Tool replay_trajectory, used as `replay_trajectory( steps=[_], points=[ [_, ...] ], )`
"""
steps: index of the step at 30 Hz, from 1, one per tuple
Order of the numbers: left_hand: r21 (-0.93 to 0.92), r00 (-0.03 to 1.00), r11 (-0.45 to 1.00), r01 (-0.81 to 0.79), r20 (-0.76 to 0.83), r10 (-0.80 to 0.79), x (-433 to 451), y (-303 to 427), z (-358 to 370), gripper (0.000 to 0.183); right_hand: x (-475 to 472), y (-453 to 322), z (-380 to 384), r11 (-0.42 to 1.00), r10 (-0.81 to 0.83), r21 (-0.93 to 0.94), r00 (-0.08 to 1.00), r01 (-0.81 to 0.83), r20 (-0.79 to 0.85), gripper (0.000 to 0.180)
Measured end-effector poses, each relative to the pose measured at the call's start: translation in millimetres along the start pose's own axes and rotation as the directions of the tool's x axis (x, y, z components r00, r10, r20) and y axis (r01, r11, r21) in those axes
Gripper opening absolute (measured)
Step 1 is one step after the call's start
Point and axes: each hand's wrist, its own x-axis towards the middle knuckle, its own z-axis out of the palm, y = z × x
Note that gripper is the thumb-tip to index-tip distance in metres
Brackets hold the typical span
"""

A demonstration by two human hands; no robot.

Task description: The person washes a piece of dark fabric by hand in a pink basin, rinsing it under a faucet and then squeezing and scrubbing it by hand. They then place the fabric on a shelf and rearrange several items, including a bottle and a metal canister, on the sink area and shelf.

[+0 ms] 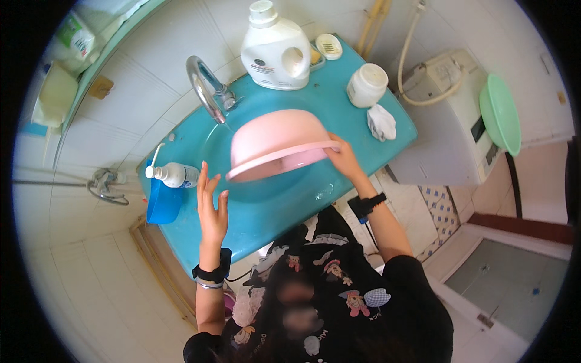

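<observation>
A pink plastic basin is tilted over the turquoise sink counter, its open side turned down towards me. My right hand grips the basin's rim at the right. To the left of the basin, my left hand is raised with its fingers apart and holds nothing. The curved chrome faucet stands behind the basin, with a thin stream of water below its spout. Beside my left hand are a white pump bottle and a blue plastic container.
A large white detergent jug, a soap dish, a white lidded jar and a crumpled white cloth sit along the counter's back and right. A green basin leans by the washing machine. A shower valve is on the left wall.
</observation>
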Motion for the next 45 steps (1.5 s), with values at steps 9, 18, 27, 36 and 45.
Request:
replay_trajectory(
  steps=[9, 18, 27, 36, 45],
  points=[
    [0.038, 0.977, 0.982, 0.184, -0.116, -0.179, -21, 7, 5, 0.027, 18, 20, 22, 0.957, 0.241, 0.229, 0.924, -0.176, -0.298, 0.024],
    [0.029, 0.938, 0.957, 0.288, -0.209, -0.276, -43, 4, -4, 0.027, 33, 3, 91, 0.861, 0.346, 0.446, 0.923, -0.242, -0.167, 0.027],
    [0.022, 0.921, 0.945, 0.327, -0.230, -0.314, -56, -11, -12, 0.027, 24, 23, 111, 0.953, 0.249, 0.212, 0.959, -0.217, -0.138, 0.028],
    [-0.022, 0.921, 0.943, 0.333, -0.206, -0.331, -54, -16, -7, 0.026, 29, 25, 76, 0.990, 0.139, 0.062, 0.944, -0.126, -0.299, 0.031],
    [-0.069, 0.919, 0.943, 0.327, -0.209, -0.334, -51, -19, -2, 0.023, 31, 25, 4, 0.993, -0.099, -0.091, 0.931, 0.071, -0.351, 0.028]
  ],
)
